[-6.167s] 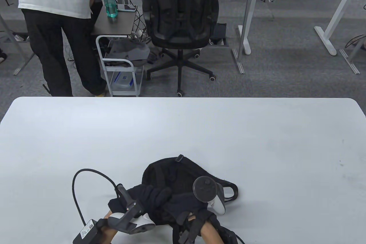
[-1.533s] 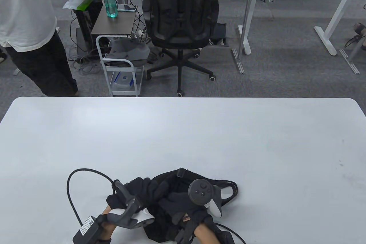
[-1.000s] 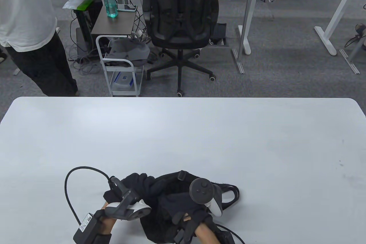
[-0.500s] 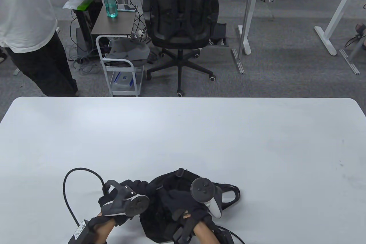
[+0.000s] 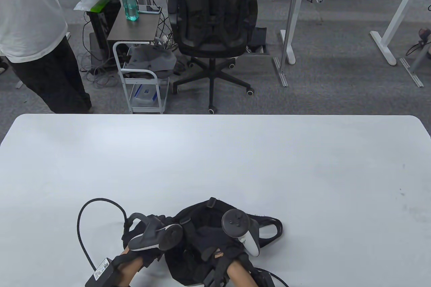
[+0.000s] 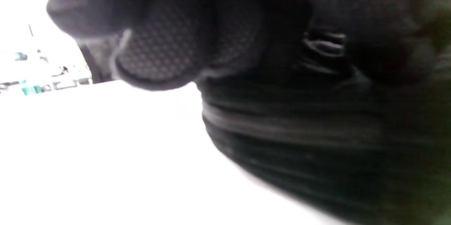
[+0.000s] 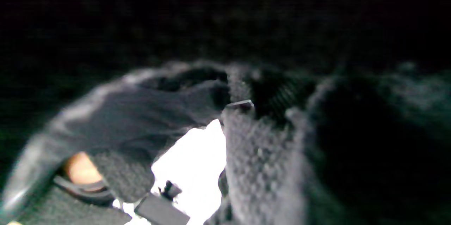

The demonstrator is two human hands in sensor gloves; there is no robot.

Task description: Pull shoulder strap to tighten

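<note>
Down at the worktop's near edge lies the black bag; both hands, left hand and right hand, rest on it, their grip hidden. Bare white worktop stretches beyond.

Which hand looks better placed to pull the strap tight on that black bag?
Probably the left hand: it sits at the bag's left edge with open table beside it to pull toward. The right hand lies on the bag, seemingly steadying it.

Overhead feed's evenly lit and sharp for me; left wrist blows out the bench, right wrist's dark and blurry.
</note>
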